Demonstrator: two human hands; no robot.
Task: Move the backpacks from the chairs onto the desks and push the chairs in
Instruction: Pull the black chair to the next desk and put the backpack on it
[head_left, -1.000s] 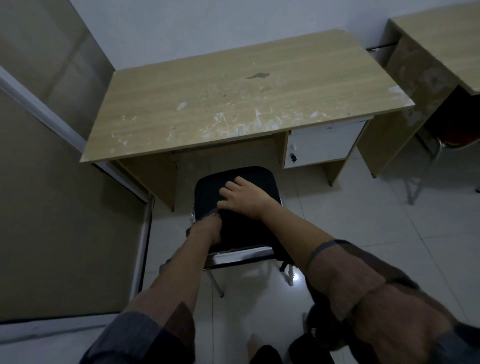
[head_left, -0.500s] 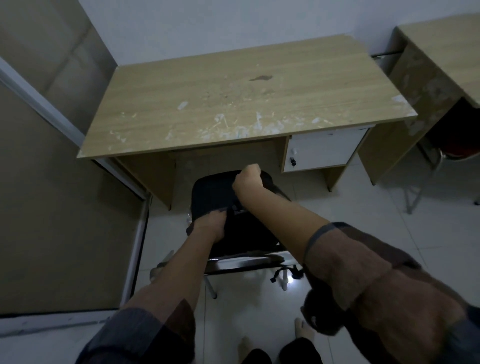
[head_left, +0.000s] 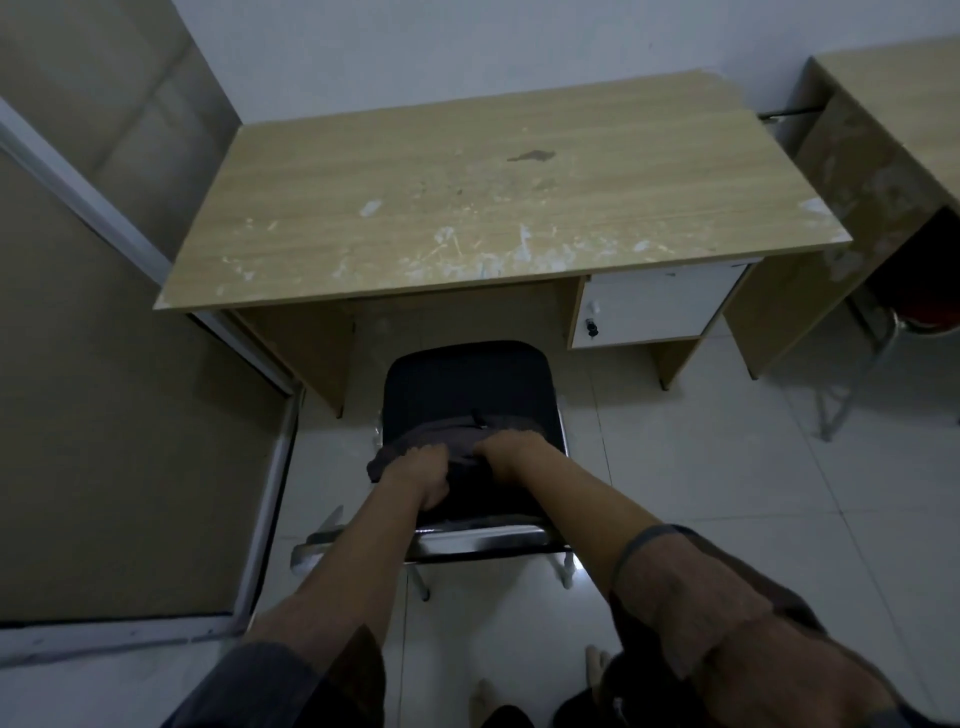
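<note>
A dark backpack (head_left: 451, 432) lies slumped on the near half of a black padded chair (head_left: 467, 376), against its chrome backrest bar (head_left: 483, 543). My left hand (head_left: 418, 478) grips the backpack's left side. Close beside it, my right hand (head_left: 511, 452) is closed on the backpack's top edge. Much of the bag is hidden under my hands and forearms. The chair stands pulled out in front of a light wooden desk (head_left: 493, 202), whose top carries only stains and scratches.
A white locked drawer (head_left: 654, 306) hangs under the desk's right side. A second wooden desk (head_left: 883, 150) stands at the right, with a red chair (head_left: 924, 325) beneath it. A brown partition with a metal frame (head_left: 265, 499) runs close on the left. My bare feet stand on the tiled floor.
My right hand has drawn back from the far end of the backpack and now grips it beside my left hand. The far half of the seat is uncovered.
</note>
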